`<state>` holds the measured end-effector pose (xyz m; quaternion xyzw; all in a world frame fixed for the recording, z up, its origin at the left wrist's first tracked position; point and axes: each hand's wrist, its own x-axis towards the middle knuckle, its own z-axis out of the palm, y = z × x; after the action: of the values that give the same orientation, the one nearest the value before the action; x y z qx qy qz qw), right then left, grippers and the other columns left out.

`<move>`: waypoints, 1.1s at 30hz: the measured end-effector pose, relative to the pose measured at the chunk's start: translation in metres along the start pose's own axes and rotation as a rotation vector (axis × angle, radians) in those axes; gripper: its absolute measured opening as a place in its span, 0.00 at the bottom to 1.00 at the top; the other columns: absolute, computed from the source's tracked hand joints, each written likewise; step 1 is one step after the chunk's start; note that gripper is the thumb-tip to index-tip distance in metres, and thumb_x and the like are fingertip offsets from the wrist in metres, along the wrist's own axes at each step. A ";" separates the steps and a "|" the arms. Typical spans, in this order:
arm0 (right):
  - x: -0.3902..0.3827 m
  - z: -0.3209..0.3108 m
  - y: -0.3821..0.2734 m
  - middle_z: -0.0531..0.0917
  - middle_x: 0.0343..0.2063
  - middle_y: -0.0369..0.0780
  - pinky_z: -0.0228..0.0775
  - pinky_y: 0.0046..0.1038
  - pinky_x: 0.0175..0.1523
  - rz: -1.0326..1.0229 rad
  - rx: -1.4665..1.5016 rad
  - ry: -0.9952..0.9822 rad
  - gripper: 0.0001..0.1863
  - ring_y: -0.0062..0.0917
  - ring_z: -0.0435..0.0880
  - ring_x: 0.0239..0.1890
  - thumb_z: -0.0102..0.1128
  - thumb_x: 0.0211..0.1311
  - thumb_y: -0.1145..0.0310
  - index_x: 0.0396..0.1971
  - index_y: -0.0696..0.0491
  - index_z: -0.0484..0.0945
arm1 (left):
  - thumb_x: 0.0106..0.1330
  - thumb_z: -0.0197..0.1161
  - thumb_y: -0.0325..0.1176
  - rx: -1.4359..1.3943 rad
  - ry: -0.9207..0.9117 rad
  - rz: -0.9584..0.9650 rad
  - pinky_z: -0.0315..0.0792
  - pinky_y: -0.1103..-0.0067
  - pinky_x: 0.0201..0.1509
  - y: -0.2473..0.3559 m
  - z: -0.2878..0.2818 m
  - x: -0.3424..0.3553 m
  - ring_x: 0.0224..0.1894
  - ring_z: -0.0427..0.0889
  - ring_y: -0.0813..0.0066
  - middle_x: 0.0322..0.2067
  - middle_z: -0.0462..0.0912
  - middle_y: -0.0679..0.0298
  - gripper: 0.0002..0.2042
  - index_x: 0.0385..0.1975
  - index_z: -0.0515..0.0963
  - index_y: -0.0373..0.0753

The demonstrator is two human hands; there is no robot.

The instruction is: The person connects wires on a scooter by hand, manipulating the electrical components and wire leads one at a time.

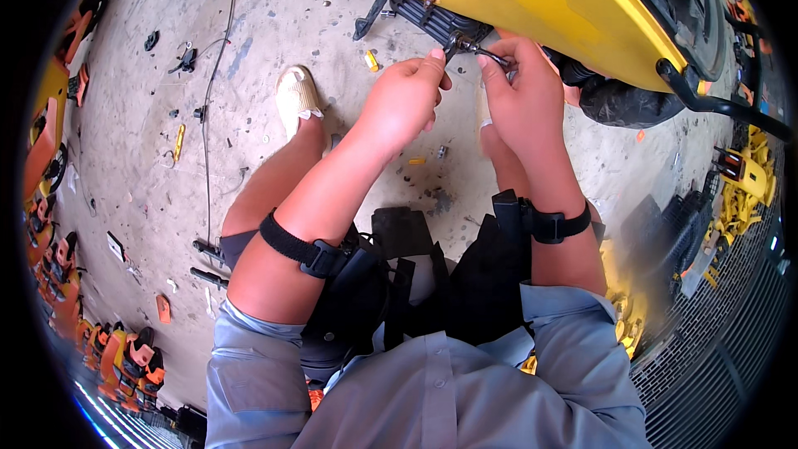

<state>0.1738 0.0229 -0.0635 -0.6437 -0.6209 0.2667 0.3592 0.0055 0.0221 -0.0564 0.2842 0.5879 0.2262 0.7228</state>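
Note:
In front of me, at the lower edge of a large yellow-and-orange body panel [532, 0], both hands work close together. My left hand [407, 96] is closed, with a dark metal tool like a wrench [450, 51] pinched between thumb and forefinger. A thin dark metal rod [494, 56] sits in the pinched fingers of my right hand [525, 87]. The two meet at a small shiny metal fitting [467, 44], whose exact kind I cannot make out. Just behind it is a black ribbed part [424, 17] under the panel.
A yellow-handled tool [179, 141], a small yellow piece [371, 60] and a black cable [208, 116] lie on the stained concrete floor. Black bent bars [715, 104] project at the right. Orange machines [125, 357] line the left; yellow parts [752, 179] are piled right.

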 end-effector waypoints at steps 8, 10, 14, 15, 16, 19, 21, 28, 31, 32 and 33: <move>-0.001 -0.005 -0.015 0.82 0.19 0.39 0.71 0.27 0.30 0.435 0.144 -0.143 0.12 0.23 0.79 0.21 0.65 0.67 0.64 0.28 0.57 0.80 | 0.78 0.48 0.51 0.028 -0.001 0.075 0.57 0.82 0.18 -0.002 -0.003 0.002 0.14 0.62 0.83 0.17 0.65 0.73 0.22 0.32 0.75 0.37; -0.004 0.001 -0.009 0.81 0.18 0.39 0.71 0.27 0.31 0.182 0.084 -0.031 0.14 0.22 0.79 0.21 0.63 0.68 0.63 0.27 0.58 0.80 | 0.78 0.48 0.51 0.012 0.014 0.072 0.57 0.82 0.18 -0.001 -0.002 0.001 0.14 0.62 0.83 0.17 0.65 0.73 0.22 0.32 0.75 0.37; -0.003 0.009 -0.007 0.81 0.17 0.38 0.71 0.26 0.31 -0.020 0.021 0.111 0.16 0.20 0.79 0.22 0.63 0.68 0.62 0.26 0.59 0.79 | 0.78 0.48 0.51 0.016 0.024 0.085 0.58 0.81 0.18 -0.002 -0.002 0.003 0.14 0.62 0.83 0.17 0.65 0.73 0.23 0.31 0.75 0.36; -0.003 0.007 -0.010 0.81 0.18 0.38 0.71 0.26 0.31 0.123 0.063 0.034 0.15 0.20 0.79 0.22 0.64 0.68 0.62 0.27 0.59 0.80 | 0.78 0.48 0.51 0.028 0.035 0.092 0.58 0.81 0.18 -0.004 -0.003 0.004 0.14 0.62 0.83 0.17 0.65 0.73 0.23 0.31 0.75 0.36; -0.002 0.001 -0.014 0.81 0.18 0.38 0.71 0.26 0.32 0.266 0.105 -0.044 0.15 0.20 0.79 0.22 0.65 0.67 0.62 0.27 0.59 0.80 | 0.78 0.48 0.51 0.041 0.046 0.099 0.58 0.81 0.18 -0.005 -0.003 0.005 0.14 0.62 0.83 0.17 0.65 0.73 0.23 0.31 0.75 0.36; 0.007 -0.014 -0.027 0.82 0.20 0.38 0.72 0.25 0.32 0.563 0.171 -0.237 0.13 0.20 0.79 0.23 0.66 0.66 0.63 0.28 0.59 0.80 | 0.78 0.49 0.50 0.050 0.023 0.112 0.58 0.81 0.18 -0.006 -0.007 0.004 0.14 0.62 0.83 0.17 0.65 0.72 0.22 0.31 0.75 0.36; 0.005 -0.015 -0.022 0.82 0.20 0.38 0.72 0.25 0.33 0.479 0.162 -0.206 0.13 0.20 0.80 0.24 0.66 0.66 0.64 0.29 0.58 0.81 | 0.78 0.49 0.50 0.063 0.034 0.133 0.58 0.82 0.18 -0.003 -0.004 0.004 0.14 0.62 0.83 0.17 0.66 0.72 0.22 0.31 0.75 0.35; -0.003 0.005 -0.005 0.82 0.20 0.37 0.71 0.24 0.32 0.096 0.149 0.022 0.13 0.20 0.79 0.23 0.65 0.66 0.63 0.30 0.58 0.81 | 0.78 0.50 0.50 0.067 0.040 0.162 0.58 0.82 0.19 -0.003 -0.006 0.005 0.15 0.63 0.83 0.18 0.66 0.72 0.23 0.31 0.76 0.35; 0.002 -0.005 -0.019 0.82 0.19 0.37 0.70 0.25 0.30 0.371 0.172 -0.109 0.14 0.21 0.78 0.21 0.64 0.67 0.61 0.29 0.58 0.81 | 0.78 0.50 0.50 0.080 0.059 0.159 0.58 0.82 0.19 -0.004 -0.007 0.004 0.15 0.63 0.83 0.18 0.66 0.72 0.22 0.31 0.76 0.35; 0.004 -0.011 -0.023 0.81 0.18 0.37 0.69 0.25 0.30 0.495 0.177 -0.168 0.15 0.21 0.78 0.21 0.64 0.68 0.60 0.29 0.58 0.81 | 0.78 0.50 0.50 0.084 0.050 0.161 0.58 0.82 0.19 -0.004 -0.007 0.005 0.15 0.62 0.83 0.18 0.66 0.72 0.22 0.31 0.76 0.35; 0.006 -0.014 -0.024 0.81 0.18 0.38 0.69 0.25 0.29 0.531 0.185 -0.193 0.16 0.21 0.78 0.20 0.64 0.68 0.60 0.28 0.58 0.81 | 0.78 0.50 0.50 0.087 0.042 0.164 0.58 0.82 0.19 -0.005 -0.007 0.005 0.15 0.62 0.83 0.18 0.66 0.73 0.22 0.31 0.76 0.35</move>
<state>0.1703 0.0263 -0.0355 -0.7197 -0.4352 0.4667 0.2736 -0.0001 0.0232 -0.0645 0.3577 0.5869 0.2646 0.6765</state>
